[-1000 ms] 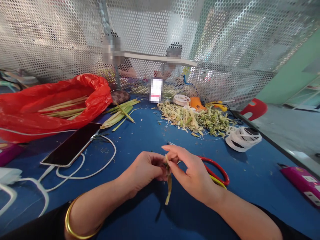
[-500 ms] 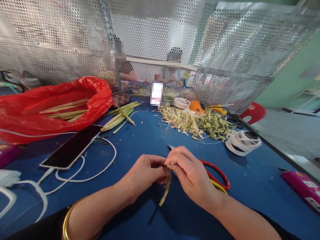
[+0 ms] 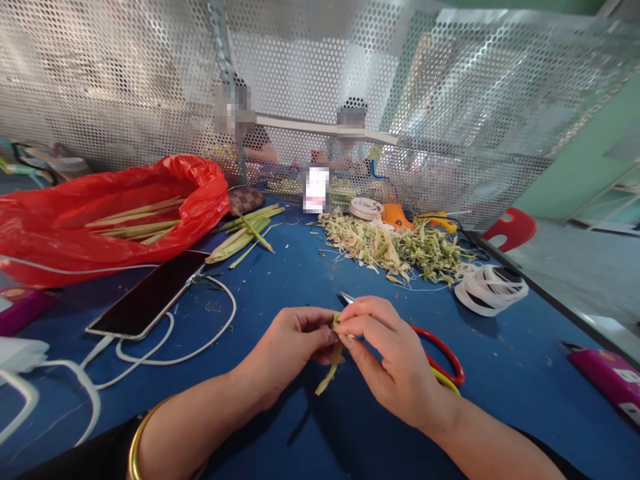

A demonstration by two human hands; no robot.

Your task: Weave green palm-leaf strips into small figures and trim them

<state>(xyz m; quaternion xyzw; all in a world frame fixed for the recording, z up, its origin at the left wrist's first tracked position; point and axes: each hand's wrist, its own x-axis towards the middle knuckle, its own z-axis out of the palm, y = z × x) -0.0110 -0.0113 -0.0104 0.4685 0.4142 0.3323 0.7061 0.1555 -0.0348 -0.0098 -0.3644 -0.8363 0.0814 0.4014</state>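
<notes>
A narrow yellow-green leaf strip (image 3: 329,379) hangs down between my hands at the middle of the blue table. My left hand (image 3: 295,340) pinches it near the top between thumb and fingers. From the other side my right hand (image 3: 385,353) closes its thumb and fingertips at the same spot, touching the strip's upper end. The exact fold there is hidden by the fingers. Scissors (image 3: 445,350) with red and yellow handles lie under and beyond my right hand, their tip showing above its knuckles.
A red plastic bag (image 3: 210,220) with long leaves lies at left, by a black phone (image 3: 150,293) and white cables. More leaves (image 3: 245,237) rest beside it. A trimmings pile (image 3: 390,247), a white tape roll (image 3: 490,290) and a perforated screen (image 3: 300,80) are beyond; people sit behind it.
My right fingers have spread a little and shifted, and more of the strip shows between the hands. Its hanging end has swung up and slightly left. The whole view has moved slightly.
</notes>
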